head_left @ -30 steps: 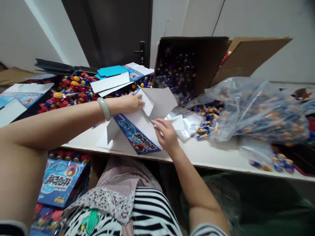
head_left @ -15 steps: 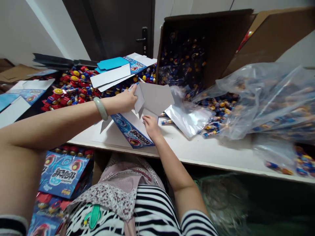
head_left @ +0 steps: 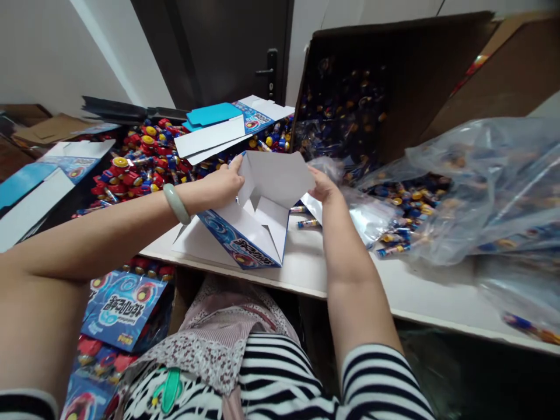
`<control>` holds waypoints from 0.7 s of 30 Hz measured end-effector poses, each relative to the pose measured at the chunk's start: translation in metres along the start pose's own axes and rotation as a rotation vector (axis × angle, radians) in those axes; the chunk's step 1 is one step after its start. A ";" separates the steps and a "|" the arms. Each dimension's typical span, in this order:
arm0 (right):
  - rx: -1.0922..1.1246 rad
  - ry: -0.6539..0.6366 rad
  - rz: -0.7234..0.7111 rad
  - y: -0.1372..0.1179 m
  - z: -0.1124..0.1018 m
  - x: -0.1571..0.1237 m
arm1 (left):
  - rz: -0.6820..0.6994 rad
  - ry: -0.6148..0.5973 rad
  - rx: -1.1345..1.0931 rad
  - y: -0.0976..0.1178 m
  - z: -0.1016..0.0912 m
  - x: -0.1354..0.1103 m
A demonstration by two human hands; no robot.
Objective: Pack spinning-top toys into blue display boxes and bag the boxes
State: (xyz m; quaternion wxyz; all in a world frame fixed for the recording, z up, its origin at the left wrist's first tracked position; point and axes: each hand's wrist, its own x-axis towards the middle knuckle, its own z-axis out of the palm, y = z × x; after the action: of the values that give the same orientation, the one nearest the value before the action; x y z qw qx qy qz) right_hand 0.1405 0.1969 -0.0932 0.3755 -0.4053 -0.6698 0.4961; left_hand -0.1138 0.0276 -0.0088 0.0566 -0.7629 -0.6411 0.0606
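Observation:
A folding cardboard display box (head_left: 247,244), white inside and printed blue on its outer faces, stands part-formed at the table's front edge. My left hand (head_left: 224,185), with a pale green bangle on the wrist, grips its upper left edge, forefinger stretched along the corner. On the other side, my right hand (head_left: 322,184) pinches the right edge of the tall back panel (head_left: 280,174); its thumb lies behind the card. Inner flaps are folded across the bottom, leaving a gap between them.
Flat printed boxes (head_left: 223,128) lie on a heap of red and blue toys (head_left: 144,149). A large carton (head_left: 394,76) of small wrapped items stands behind, with clear plastic bags (head_left: 481,186) at right. Packed blue-labelled bags (head_left: 122,309) sit below the table's edge (head_left: 301,286).
My right hand has moved from the box's bottom flaps up to the back panel's right edge. The box's inside shows more openly. My left hand keeps its hold.

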 end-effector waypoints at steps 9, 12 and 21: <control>-0.572 -0.132 -0.244 0.003 0.122 -0.032 | 0.097 0.748 -0.631 -0.020 -0.002 -0.054; -0.574 -0.124 -0.245 0.005 0.117 -0.039 | 0.137 0.676 -1.032 -0.017 0.023 -0.135; -0.584 -0.090 -0.173 -0.021 0.138 -0.040 | -0.254 0.484 -1.874 -0.011 0.148 -0.107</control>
State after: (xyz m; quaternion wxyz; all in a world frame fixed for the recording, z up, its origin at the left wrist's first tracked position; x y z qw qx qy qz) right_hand 0.0279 0.1073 -0.1081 0.2537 -0.4152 -0.8320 0.2664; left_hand -0.1674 -0.0749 -0.1508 -0.4366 -0.4157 -0.4781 -0.6388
